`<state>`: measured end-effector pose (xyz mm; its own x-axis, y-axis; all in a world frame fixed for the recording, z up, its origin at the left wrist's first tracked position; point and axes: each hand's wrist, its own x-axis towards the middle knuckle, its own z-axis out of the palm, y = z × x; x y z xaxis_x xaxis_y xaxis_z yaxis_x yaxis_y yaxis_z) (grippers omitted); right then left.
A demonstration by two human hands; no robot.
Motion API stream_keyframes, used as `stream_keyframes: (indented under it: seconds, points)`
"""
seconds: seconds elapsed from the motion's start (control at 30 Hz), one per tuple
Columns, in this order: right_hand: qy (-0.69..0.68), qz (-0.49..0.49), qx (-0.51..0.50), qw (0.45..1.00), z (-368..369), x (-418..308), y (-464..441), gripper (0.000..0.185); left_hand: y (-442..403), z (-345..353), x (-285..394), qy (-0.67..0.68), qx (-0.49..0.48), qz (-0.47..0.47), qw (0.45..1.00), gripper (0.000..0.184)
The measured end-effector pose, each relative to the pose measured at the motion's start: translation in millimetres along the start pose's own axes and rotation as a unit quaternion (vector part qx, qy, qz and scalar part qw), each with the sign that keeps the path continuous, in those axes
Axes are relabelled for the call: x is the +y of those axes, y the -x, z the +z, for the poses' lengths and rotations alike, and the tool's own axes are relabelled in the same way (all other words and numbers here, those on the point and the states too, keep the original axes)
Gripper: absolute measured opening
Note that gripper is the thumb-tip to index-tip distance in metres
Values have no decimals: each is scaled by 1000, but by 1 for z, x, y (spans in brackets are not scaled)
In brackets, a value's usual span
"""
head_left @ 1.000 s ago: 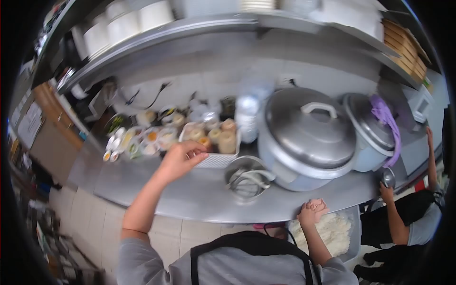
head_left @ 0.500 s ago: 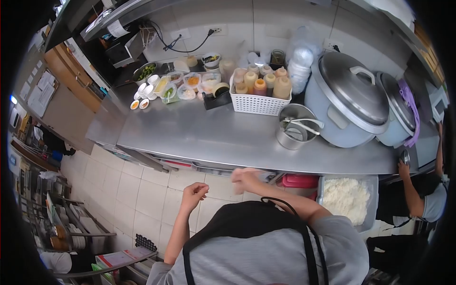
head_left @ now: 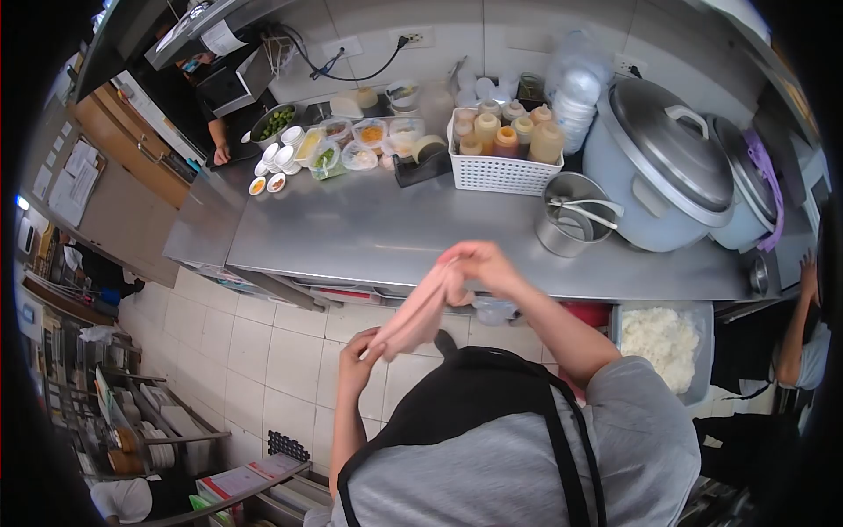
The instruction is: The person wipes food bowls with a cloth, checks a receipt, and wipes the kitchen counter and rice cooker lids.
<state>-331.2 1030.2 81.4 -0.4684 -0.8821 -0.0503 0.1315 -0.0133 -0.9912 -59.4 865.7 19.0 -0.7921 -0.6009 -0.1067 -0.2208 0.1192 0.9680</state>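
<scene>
A thin pink cloth (head_left: 414,318) is stretched slantwise in front of the counter's edge. My right hand (head_left: 481,268) pinches its upper end, over the front of the steel counter (head_left: 351,237). Lower down and closer to my body, my left hand (head_left: 358,358) has its fingers closed on the other end. The cloth's exact kind is hard to make out. Nearest beyond my right hand stands a steel pot (head_left: 575,224) with white-handled utensils in it.
A white basket (head_left: 505,176) of squeeze bottles and a large lidded cooker (head_left: 654,189) stand at the back. Small food containers (head_left: 338,145) sit at left. A rice tub (head_left: 702,373) is below right. Other people's hands show at right (head_left: 808,272) and far left (head_left: 221,154).
My right hand has risen over the counter edge, and the pink cloth now spans both hands. The view has shifted slightly. The co-worker's hand at right has left the metal bowl.
</scene>
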Motion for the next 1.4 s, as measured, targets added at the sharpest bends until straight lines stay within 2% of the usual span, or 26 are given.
stream_keyframes:
  seconds: [0.03,0.07,0.13,0.17,0.2,0.23,0.3,0.33,0.4,0.47,0.53,0.63,0.7,0.8,0.93,1.0,1.07,1.13,1.17,1.23,1.3,1.37,1.4]
  points:
    - [7,-29,55,998,-18,-1,-6,26,-6,6,9,3,-7,16,1000,19]
    - [13,-57,111,992,-36,0,-10,27,-13,8,14,-51,-11,34,998,20]
    - [210,-69,206,953,-80,7,-19,26,-27,10,14,-61,-16,33,997,20]
    - [351,-81,258,897,-97,27,-24,31,-33,8,12,-71,-21,31,997,21]
    - [482,-93,301,818,-107,49,-30,39,-39,6,9,-63,-26,33,997,21]
    - [478,-96,294,822,-104,64,-31,39,-44,1,6,-66,-17,29,997,21]
    - [654,8,281,702,-88,94,-35,70,-55,-11,3,-107,-39,-5,994,22]
    - [653,-3,268,708,-77,111,-40,70,-60,-17,2,-128,-29,-3,991,22]
    - [671,26,220,708,-64,136,-55,93,-68,-31,3,-156,-10,-23,987,22]
    - [656,0,210,725,-57,134,-91,93,-75,-40,0,-182,0,-46,982,21]
    - [639,-19,202,742,-45,138,-120,94,-77,-48,-7,-149,2,-108,983,22]
    - [673,-67,134,724,-23,145,-169,93,-81,-49,-12,-162,-3,-102,982,23]
    - [640,-115,48,758,1,141,-194,92,-81,-49,-14,-151,3,-125,981,24]
    - [629,-137,-9,765,35,138,-239,92,-85,-54,-15,-146,-11,-166,975,27]
    - [607,-154,-23,779,80,136,-310,90,-93,-68,-11,-139,0,-149,979,27]
    - [608,-130,-39,782,105,130,-342,88,-101,-78,13,-106,13,-142,984,27]
    - [607,-150,-60,778,132,131,-367,88,-107,-92,46,-71,26,-133,988,28]
    - [607,-170,-78,772,160,142,-384,87,-113,-110,85,-18,9,-55,998,33]
    - [594,-210,-87,771,175,152,-392,87,-114,-122,104,-16,17,-55,998,33]
    - [582,-251,-98,767,203,155,-399,87,-116,-145,145,105,-38,53,992,46]
    - [607,-261,-191,726,235,149,-397,85,-113,-168,187,159,-87,135,974,63]
    - [616,-273,-197,712,268,161,-389,84,-107,-185,227,216,-122,184,951,83]
    - [624,-285,-202,699,279,166,-387,83,-108,-194,236,235,-157,249,926,92]
